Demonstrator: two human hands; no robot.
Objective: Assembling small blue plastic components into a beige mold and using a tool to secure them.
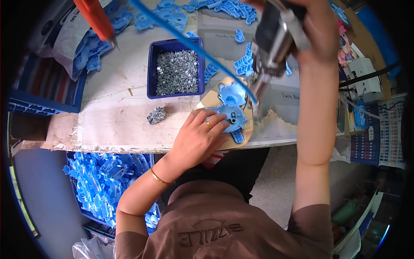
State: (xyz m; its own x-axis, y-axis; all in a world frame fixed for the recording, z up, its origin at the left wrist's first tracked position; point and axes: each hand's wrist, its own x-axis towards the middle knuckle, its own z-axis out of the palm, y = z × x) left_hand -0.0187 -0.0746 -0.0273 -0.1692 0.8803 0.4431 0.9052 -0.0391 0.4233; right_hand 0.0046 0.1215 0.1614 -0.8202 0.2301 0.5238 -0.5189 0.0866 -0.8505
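Note:
My left hand [202, 131] lies over the lower of two light blue plastic toy parts, its fingers pressing down on the near left side of the hollow shell [239, 122]. Above that shell, the other cupped blue part [231, 95] rests on a tan board [248, 136]. High at the right, my right hand [321, 30] is wrapped round a black and silver power screwdriver [274, 41], slightly blurred, its nose pointing down toward the parts. A blue hose [189, 44] slants from the top edge to beside the tool's tip.
A dark blue bin [151, 71] holds many small silvery screws; a small pile [156, 115] lies below it. More blue parts [244, 60] lie across the table's far side. An orange tool [95, 19] hangs at upper left. A crate of blue parts [103, 177] stands below the table edge.

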